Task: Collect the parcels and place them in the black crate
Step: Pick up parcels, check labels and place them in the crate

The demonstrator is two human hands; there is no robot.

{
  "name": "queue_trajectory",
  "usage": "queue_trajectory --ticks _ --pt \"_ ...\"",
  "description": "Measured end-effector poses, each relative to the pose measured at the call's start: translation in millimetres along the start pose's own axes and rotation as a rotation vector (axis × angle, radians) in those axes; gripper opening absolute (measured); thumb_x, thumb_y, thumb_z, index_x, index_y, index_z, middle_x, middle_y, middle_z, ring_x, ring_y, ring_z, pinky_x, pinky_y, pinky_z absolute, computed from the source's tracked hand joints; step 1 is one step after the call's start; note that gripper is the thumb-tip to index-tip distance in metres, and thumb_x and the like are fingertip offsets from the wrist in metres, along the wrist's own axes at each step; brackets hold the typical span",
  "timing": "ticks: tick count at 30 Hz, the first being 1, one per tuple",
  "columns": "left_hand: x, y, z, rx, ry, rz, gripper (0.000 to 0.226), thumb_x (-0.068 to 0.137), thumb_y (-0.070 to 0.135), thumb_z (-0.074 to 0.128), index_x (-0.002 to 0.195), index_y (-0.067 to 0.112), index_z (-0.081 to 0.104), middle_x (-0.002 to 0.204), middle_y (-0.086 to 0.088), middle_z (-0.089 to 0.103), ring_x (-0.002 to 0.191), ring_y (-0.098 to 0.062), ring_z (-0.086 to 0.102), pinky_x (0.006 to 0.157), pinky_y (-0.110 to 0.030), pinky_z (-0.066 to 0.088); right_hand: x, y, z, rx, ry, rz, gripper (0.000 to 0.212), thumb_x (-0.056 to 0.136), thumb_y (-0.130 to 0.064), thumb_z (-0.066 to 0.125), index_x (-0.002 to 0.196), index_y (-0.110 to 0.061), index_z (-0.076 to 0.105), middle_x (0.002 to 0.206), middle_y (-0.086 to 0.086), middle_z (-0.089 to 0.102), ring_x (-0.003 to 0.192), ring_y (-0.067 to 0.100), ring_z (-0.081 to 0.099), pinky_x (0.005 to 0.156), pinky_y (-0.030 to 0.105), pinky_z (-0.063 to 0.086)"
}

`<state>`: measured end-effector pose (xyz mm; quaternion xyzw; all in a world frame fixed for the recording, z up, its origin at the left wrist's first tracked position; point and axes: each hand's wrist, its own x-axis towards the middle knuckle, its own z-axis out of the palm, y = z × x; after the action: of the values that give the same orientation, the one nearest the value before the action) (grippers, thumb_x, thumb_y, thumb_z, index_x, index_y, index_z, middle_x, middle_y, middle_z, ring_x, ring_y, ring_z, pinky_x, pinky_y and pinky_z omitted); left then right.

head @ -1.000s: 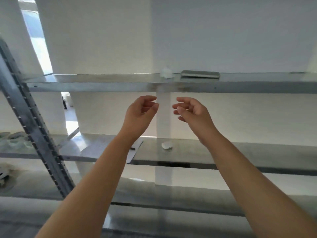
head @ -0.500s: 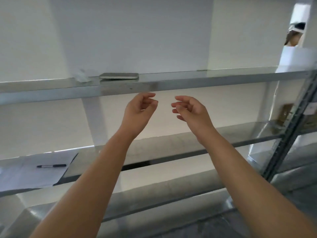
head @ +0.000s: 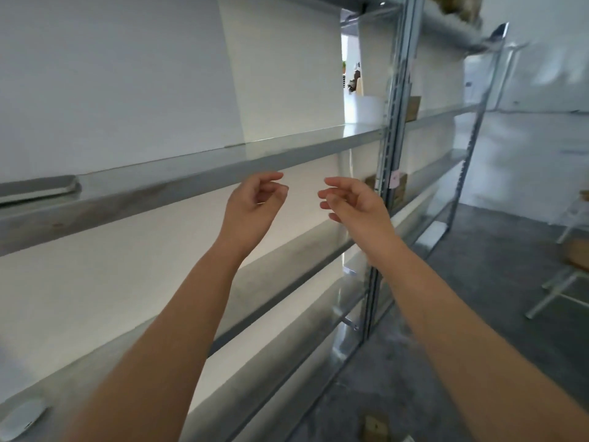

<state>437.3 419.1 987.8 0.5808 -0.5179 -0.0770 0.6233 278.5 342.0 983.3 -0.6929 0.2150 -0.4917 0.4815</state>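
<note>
The left hand and right hand hover before the shelf, fingers loosely curled, holding nothing. Blurred brown boxes, perhaps parcels, sit just beyond the post.

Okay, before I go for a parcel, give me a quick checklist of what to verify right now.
1. Left hand free: ok, holds nothing.
2. Right hand free: ok, holds nothing.
3. Parcel in sight: ok, blurred brown boxes behind the shelf post.
4. Parcel within reach: probably not ok, the boxes sit well beyond both hands.
5. Black crate located: cannot tell, it is not in view.
</note>
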Motion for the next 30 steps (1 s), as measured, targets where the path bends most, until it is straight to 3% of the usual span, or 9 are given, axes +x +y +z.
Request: queue_trajectory --ticks 6,9,11,15,19,26,30 --pt "18.1 -13.9 55.5 -0.151 -0.185 0.006 0.019 0.091 0.018 0.062 0.108 0.025 0.062 0.104 -0.002 0.069 0.098 -0.012 0.065 0.087 -0.018 0.049 -6.1 15.7 -47.2 -0.097 0.19 0.04 0.023 0.09 -0.004 0.055 0.104 -0.023 0.059 0.094 -0.005 0.068 0.089 0.01 0.064 0.087 0.024 0.051" --pt "18.2 -13.0 87.4 -0.219 -0.263 0.028 0.019 0.09 0.014 0.061 0.106 0.024 0.062 0.099 -0.001 0.07 0.089 -0.001 0.065 0.078 -0.009 0.048 -13.2 20.7 -71.0 -0.123 0.263 0.051 0.024 0.09 -0.005 0.057 0.099 -0.027 0.059 0.092 -0.006 0.067 0.084 0.005 0.065 0.075 0.016 0.049" --pt "15.7 -10.8 108.6 -0.249 -0.303 0.028 0.019 0.09 0.012 0.061 0.106 0.022 0.063 0.097 0.0 0.069 0.085 0.002 0.064 0.073 -0.005 0.046 -19.6 23.8 -87.1 -0.155 0.302 0.054 0.025 0.09 -0.005 0.057 0.098 -0.03 0.059 0.093 -0.006 0.067 0.086 0.007 0.064 0.075 0.017 0.048" --pt "9.1 -4.6 144.7 -0.259 -0.368 0.023 0.02 0.091 0.012 0.061 0.11 0.016 0.063 0.102 -0.006 0.069 0.094 -0.013 0.065 0.079 -0.009 0.049 -29.6 27.6 -121.6 -0.181 0.38 0.054 0.027 0.09 -0.006 0.057 0.097 -0.032 0.059 0.091 -0.008 0.069 0.085 0.007 0.065 0.079 0.019 0.049" --pt "3.3 5.3 173.9 -0.268 -0.393 0.013 0.022 0.091 0.014 0.061 0.113 0.014 0.063 0.105 -0.008 0.068 0.099 -0.018 0.064 0.088 -0.021 0.05 -33.9 28.8 -152.6 -0.195 0.411 0.032 0.028 0.09 -0.004 0.056 0.094 -0.031 0.059 0.091 -0.006 0.069 0.089 0.012 0.065 0.084 0.024 0.05" --pt "8.0 35.1 238.9 -0.289 -0.437 0.045 0.022 0.09 0.013 0.061 0.112 0.016 0.062 0.105 -0.005 0.068 0.101 -0.017 0.064 0.089 -0.021 0.049 -37.0 22.3 -217.3 -0.173 0.444 -0.004 0.025 0.09 -0.004 0.056 0.097 -0.028 0.06 0.089 -0.009 0.068 0.085 0.009 0.064 0.071 0.015 0.05" --pt "14.6 50.6 283.0 -0.33 -0.454 0.108 0.02 0.09 0.015 0.062 0.105 0.027 0.062 0.101 0.001 0.068 0.097 -0.012 0.064 0.085 -0.018 0.049 -34.6 19.1 -260.3 -0.201 0.456 -0.014 0.023 0.091 -0.006 0.056 0.101 -0.026 0.06 0.091 -0.008 0.068 0.086 0.009 0.064 0.076 0.018 0.051"
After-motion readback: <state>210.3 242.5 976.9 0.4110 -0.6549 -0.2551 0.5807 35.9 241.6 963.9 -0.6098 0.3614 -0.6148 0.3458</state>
